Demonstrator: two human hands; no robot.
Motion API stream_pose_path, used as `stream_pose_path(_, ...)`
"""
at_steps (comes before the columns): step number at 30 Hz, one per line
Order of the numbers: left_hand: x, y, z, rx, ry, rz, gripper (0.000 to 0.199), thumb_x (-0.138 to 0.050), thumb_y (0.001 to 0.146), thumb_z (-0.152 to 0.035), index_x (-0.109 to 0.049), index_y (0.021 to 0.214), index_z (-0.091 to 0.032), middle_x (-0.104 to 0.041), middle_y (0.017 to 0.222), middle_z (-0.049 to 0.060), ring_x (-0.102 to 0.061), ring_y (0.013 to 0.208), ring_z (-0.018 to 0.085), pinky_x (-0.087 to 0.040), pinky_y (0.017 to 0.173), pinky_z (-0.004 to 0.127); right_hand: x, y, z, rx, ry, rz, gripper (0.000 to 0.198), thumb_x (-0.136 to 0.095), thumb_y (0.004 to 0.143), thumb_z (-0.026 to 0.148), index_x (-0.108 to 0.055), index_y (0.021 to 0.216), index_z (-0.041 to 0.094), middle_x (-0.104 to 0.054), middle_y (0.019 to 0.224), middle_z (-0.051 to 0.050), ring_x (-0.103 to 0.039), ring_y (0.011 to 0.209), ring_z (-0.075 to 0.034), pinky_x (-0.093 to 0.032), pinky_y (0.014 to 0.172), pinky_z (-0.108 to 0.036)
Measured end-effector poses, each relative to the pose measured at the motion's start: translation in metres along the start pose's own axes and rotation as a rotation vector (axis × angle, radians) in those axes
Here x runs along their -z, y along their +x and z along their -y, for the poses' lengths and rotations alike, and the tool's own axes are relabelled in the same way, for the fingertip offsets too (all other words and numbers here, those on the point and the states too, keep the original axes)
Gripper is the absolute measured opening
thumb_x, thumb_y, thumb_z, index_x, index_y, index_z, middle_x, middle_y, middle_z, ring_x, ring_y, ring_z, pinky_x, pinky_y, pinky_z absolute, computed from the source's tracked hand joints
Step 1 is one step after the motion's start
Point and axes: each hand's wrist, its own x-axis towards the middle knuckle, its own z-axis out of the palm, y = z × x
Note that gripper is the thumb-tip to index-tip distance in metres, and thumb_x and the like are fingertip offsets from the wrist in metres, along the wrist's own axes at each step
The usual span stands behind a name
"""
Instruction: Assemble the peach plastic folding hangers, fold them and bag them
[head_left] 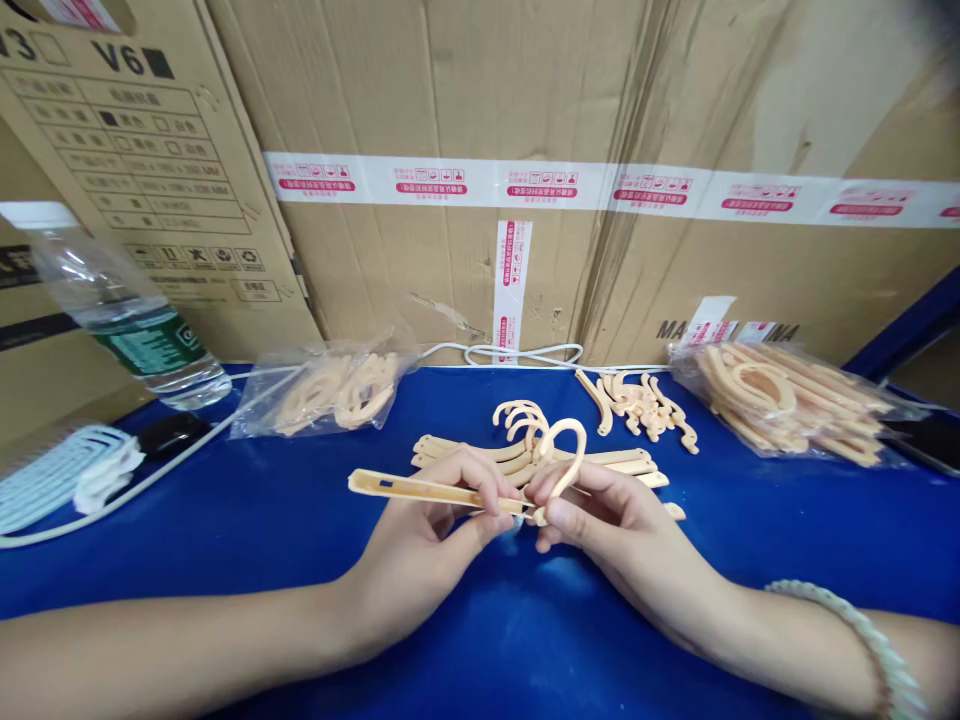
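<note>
My left hand (450, 530) pinches a long beige plastic hanger arm (412, 488), which points out to the left with a small slot near its far end. In my right hand (600, 510) is a beige hanger hook (574, 445), its curve standing upward. The hook's base meets the inner end of the arm between my fingertips; whether the two are joined I cannot tell. Just behind my hands lies a row of hangers (450, 450) with their hooks fanned together, partly hidden by my fingers.
Loose hooks and small parts (645, 405) are heaped at the back. Clear plastic bags of hanger parts lie at back left (337, 390) and back right (795, 400). A water bottle (142, 330), a white cable (172, 465) and a pale blue slotted object (56, 475) are left; cardboard boxes (450, 90) stand behind.
</note>
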Motion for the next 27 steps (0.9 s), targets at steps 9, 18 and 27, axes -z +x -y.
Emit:
stream_pose_path(9,0.0012,0.0,0.0007,-0.002,0.028,0.063,0.015,-0.06,0.089,-0.017,-0.056,0.075,-0.018,-0.063,0.086,0.0,-0.061,0.084,0.014,-0.049,0.075,0.025,0.0,0.002,0.0013,-0.028,0.024,0.031,0.011,-0.072,0.085,0.027,-0.069,0.089,0.017,-0.07,0.081,-0.001,-0.066,0.073,-0.009,-0.058,0.071,-0.02)
stream_pose_path(18,-0.0008,0.0009,-0.0009,0.108,-0.024,0.059,0.016,-0.067,0.082,-0.018,-0.056,0.07,-0.018,-0.063,0.076,-0.001,-0.063,0.076,0.014,-0.05,0.069,0.024,0.0019,-0.0001,0.0016,-0.044,-0.056,0.024,0.021,-0.073,0.084,0.033,-0.063,0.084,0.016,-0.07,0.07,-0.001,-0.066,0.064,-0.008,-0.056,0.067,-0.02)
stream_pose_path(27,-0.0053,-0.001,-0.0012,0.25,-0.124,0.101,0.017,-0.069,0.08,-0.02,-0.053,0.077,-0.019,-0.062,0.073,-0.004,-0.064,0.07,0.011,-0.049,0.065,0.02,-0.0045,-0.0009,0.0034,-0.031,-0.038,0.016,0.021,-0.075,0.081,0.032,-0.06,0.08,0.017,-0.065,0.067,0.002,-0.064,0.059,-0.009,-0.056,0.06,-0.022)
